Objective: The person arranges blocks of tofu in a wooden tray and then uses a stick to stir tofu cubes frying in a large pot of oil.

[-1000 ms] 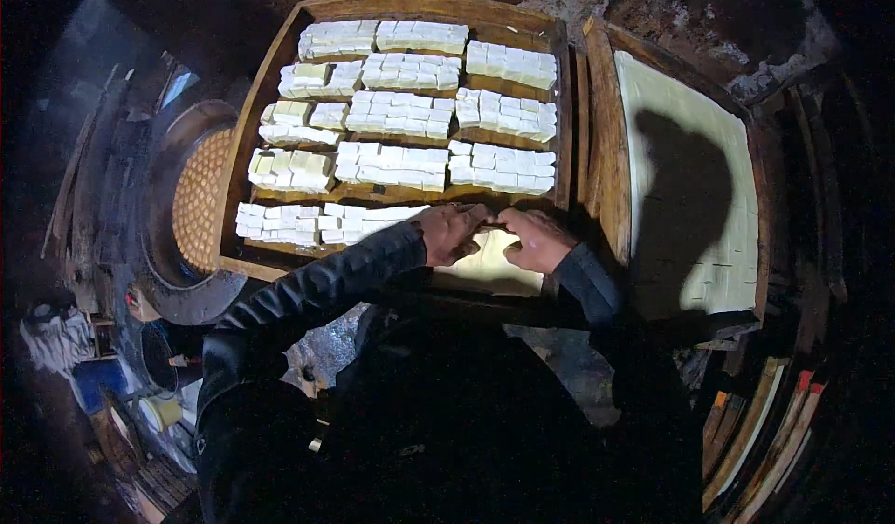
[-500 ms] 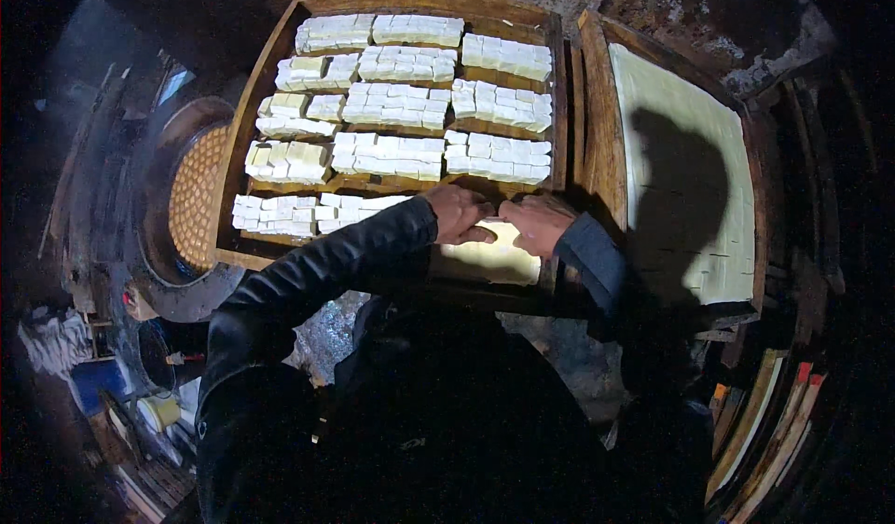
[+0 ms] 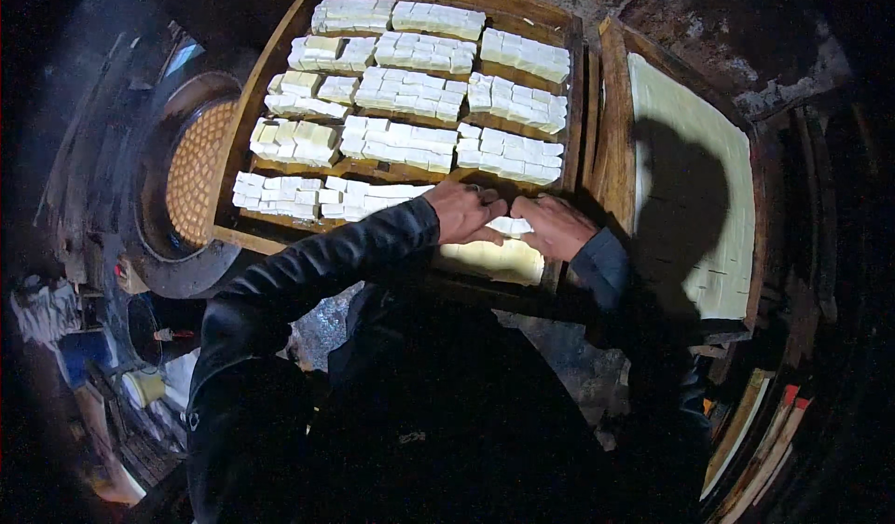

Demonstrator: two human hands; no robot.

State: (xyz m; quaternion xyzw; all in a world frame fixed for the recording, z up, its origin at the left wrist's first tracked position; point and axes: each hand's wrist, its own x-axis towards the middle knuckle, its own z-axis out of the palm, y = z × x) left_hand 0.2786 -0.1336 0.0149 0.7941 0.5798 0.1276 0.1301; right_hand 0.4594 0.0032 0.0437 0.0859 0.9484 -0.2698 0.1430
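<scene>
Several blocks of white tofu (image 3: 410, 94), cut into small pieces, stand in rows in a wooden tray (image 3: 224, 193). Over the near right part of this tray, my left hand (image 3: 464, 213) and my right hand (image 3: 559, 227) meet from either side of a short row of tofu pieces (image 3: 509, 226). The fingers of both hands are closed on its ends. Just on the near side lies a yellowish, smooth slab of tofu (image 3: 494, 261), and the fingertips hide part of its far edge. My left sleeve covers some pieces of the nearest row.
To the right, a second wooden frame (image 3: 611, 123) holds a wide pale tofu sheet (image 3: 722, 277), partly under my shadow. On the left is a large round pan (image 3: 235, 86) with many small golden rounds (image 3: 200, 174). Wooden strips (image 3: 760, 463) lie at the lower right.
The view has shifted slightly. The white row of pieces now shows between my hands, which are a little farther apart, and more of it is uncovered above the slab.
</scene>
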